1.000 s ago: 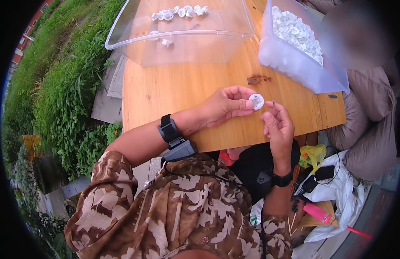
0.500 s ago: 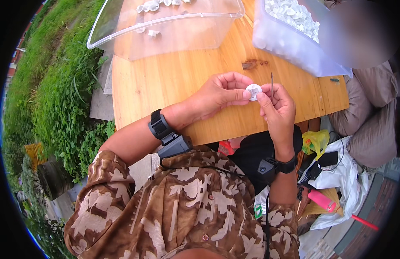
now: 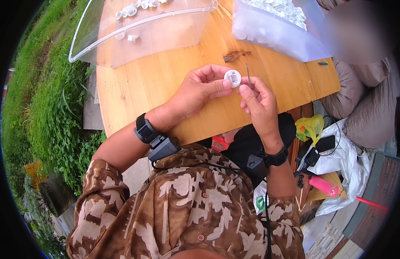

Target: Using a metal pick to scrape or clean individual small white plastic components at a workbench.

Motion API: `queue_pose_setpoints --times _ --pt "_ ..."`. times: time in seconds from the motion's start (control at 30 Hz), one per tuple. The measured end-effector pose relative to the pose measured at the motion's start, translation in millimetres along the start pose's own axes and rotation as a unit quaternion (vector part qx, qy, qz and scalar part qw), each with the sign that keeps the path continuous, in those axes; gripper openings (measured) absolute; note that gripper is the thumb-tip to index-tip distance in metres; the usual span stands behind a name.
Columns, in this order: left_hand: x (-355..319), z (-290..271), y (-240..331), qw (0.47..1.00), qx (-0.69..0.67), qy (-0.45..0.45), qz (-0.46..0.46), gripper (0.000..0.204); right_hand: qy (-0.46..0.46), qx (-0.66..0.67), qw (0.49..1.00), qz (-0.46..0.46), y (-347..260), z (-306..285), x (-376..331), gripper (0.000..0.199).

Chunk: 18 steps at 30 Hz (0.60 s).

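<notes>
**Left hand (image 3: 200, 88) clamping round white plastic piece (image 3: 233, 78), right hand (image 3: 262, 99) pinching thin rod (image 3: 248, 74)**

Nearest: brown camouflage shirt (image 3: 182, 207) is filling the lower view. Dark strapped devices are sitting on both wrists, left one (image 3: 164, 149), right one (image 3: 254, 162).

Left grip: thumb and fingers are closing together on the piece's rim. Recessed side is facing the wearer. Piece is being held up over the bench (image 3: 152, 75), near its front edge.

Right grip: fingers are clamping the rod, tip pointing away from the wearer. Fingertips are sitting just beside the piece; can't tell if they're touching it.

Right of the wearer, below bench level: yellow plastic bag (image 3: 309, 128), pink cylinder (image 3: 324, 186) and white sheeting (image 3: 349, 172) are lying together.

Far side of bench: clear bin (image 3: 165, 36) on the left is showing a few loose white parts (image 3: 131, 9). Translucent bin (image 3: 312, 48) on the right is holding a heap of white parts. Beyond its right end, someone in grey-brown padded clothing (image 3: 370, 114) is sitting close by.
</notes>
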<state>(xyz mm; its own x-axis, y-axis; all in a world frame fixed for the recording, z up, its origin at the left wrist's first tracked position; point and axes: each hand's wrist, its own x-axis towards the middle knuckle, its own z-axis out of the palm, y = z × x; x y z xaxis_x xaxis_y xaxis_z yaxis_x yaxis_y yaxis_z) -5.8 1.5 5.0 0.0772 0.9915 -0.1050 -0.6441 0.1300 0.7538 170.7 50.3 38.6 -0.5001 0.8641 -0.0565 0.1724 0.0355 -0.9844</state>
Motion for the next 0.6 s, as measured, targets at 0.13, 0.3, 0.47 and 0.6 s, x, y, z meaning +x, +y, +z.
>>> queue_pose_setpoints --times 0.13,0.3,0.47,0.6 --pt "1.7 0.4 0.0 1.0 -0.004 0.02 -0.007 0.023 0.034 -0.078 0.994 -0.072 4.8 -0.5 -6.9 0.024" --pt "3.7 -1.0 -3.3 1.0 -0.002 0.018 -0.014 0.023 0.06 -0.086 0.992 -0.075 2.6 -7.8 -17.1 0.022" --pt "5.3 -2.3 -3.9 1.0 0.003 0.016 -0.018 0.022 0.058 -0.168 0.98 -0.09 10.2 -10.2 -30.8 0.022" --pt "5.3 -4.8 -4.4 1.0 -0.003 -0.002 -0.013 0.023 0.092 -0.158 0.978 -0.098 13.4 -11.6 -36.9 0.024"
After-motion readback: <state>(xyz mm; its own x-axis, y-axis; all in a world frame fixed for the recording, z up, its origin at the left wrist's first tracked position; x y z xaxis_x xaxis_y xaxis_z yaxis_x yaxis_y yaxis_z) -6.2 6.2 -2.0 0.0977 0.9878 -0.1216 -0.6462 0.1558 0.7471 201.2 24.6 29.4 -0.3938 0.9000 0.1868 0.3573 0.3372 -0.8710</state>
